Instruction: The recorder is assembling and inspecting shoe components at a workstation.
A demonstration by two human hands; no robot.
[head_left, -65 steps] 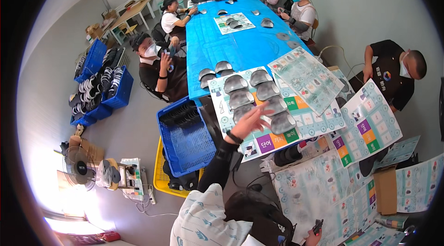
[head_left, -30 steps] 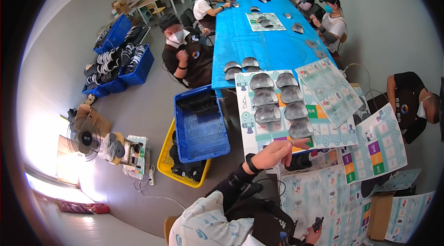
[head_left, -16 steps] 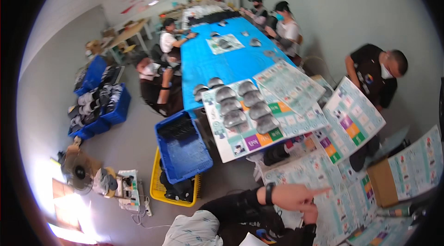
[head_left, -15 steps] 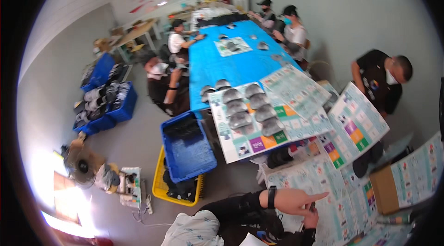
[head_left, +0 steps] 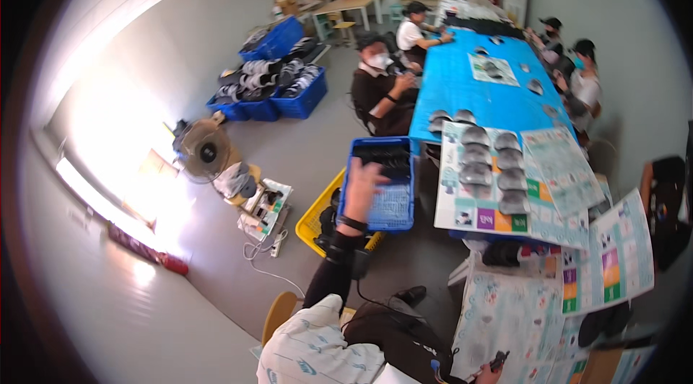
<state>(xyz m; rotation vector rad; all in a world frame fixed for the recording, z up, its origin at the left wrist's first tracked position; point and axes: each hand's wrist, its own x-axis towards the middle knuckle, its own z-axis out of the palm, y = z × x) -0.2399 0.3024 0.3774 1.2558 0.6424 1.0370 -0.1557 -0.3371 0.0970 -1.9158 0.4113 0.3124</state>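
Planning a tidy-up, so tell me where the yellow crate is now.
In the head view, the yellow crate is left of and below centre, partly hidden by the blue crate, below-left of the left hand.

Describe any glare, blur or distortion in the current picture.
Head view: glare whites out the wall at picture left, near the fan; the left hand, in front of the blue crate, is blurred; the fisheye lens bends edges toward the rim and leaves the corners black.
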